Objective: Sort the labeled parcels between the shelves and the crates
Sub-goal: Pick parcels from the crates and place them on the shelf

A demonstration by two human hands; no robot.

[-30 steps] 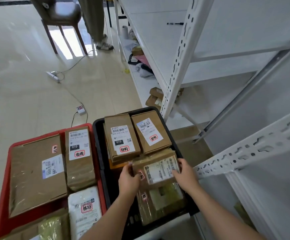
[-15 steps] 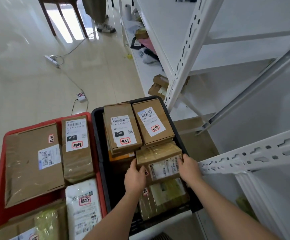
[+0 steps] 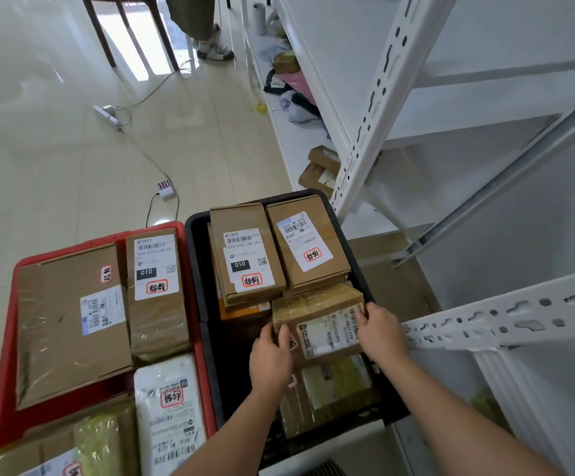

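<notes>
Parcel (image 3: 320, 322) in lower centre of frame, over black crate (image 3: 196, 269), gripped at both short ends: left hand (image 3: 270, 359) curled round left end with thumb on top face near a red-ringed sticker, right hand (image 3: 380, 333) clamped on right end, fingers over label edge. Tilted, label side facing camera, sitting above a yellow-taped parcel (image 3: 334, 389) lower in same crate; contact between the two unclear. Brown cardboard wrapped in glossy clear tape, so probably stiff box with slick skin; judged light to moderate given size and easy two-hand hold. Best hold likely as is: palms on opposite ends, fingers wrapped under bottom edge, not on taped flat faces where slipping likelier. Paper label could scuff or peel if pinched hard. Corners likely to crush if dropped against crate rim or shelf steel. Two more labelled boxes (image 3: 244, 255) (image 3: 306, 242) side by side at far end of black crate, just beyond held parcel. Red crate (image 3: 1, 372) at lower left, touching black crate, full of parcels incl. white poly bag (image 3: 167, 407), likely soft and floppy. White steel shelves (image 3: 485, 324) at right, perforated beam just beside right hand.
</notes>
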